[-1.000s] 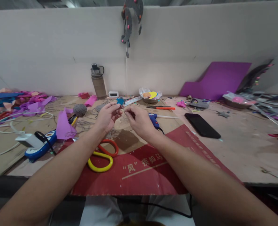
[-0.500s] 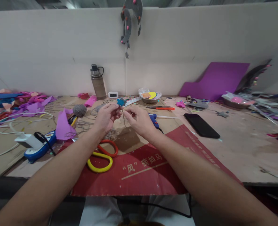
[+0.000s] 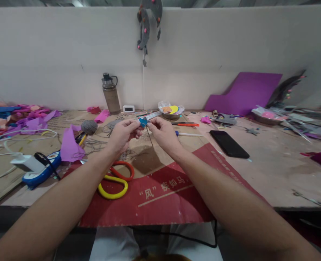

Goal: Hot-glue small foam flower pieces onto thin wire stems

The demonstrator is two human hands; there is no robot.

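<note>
My left hand (image 3: 125,135) pinches a small blue felt piece (image 3: 143,122), perhaps a star, between thumb and fingertips. Close on its right, my right hand (image 3: 164,135) has thumb and forefinger closed on a thin grey string (image 3: 149,136) that hangs below the fingers. Whether the string is joined to the felt I cannot tell. Below the hands lie scissors with a yellow and a red handle (image 3: 112,196), their blades largely covered by my left forearm. A grey yarn ball (image 3: 89,127) and loose yarn (image 3: 93,145) are to the left.
A red-printed cardboard sheet (image 3: 165,208) covers the front of the table. On the left are a blue power strip (image 3: 42,174), cables and felt scraps. A bottle (image 3: 111,96) stands at the back. A phone (image 3: 229,144) lies right; an orange-handled tool (image 3: 186,124) lies behind the hands.
The blue felt piece has come down and turned, so more of it shows between the hands. My right hand has shifted slightly right, and the view has moved a little.
</note>
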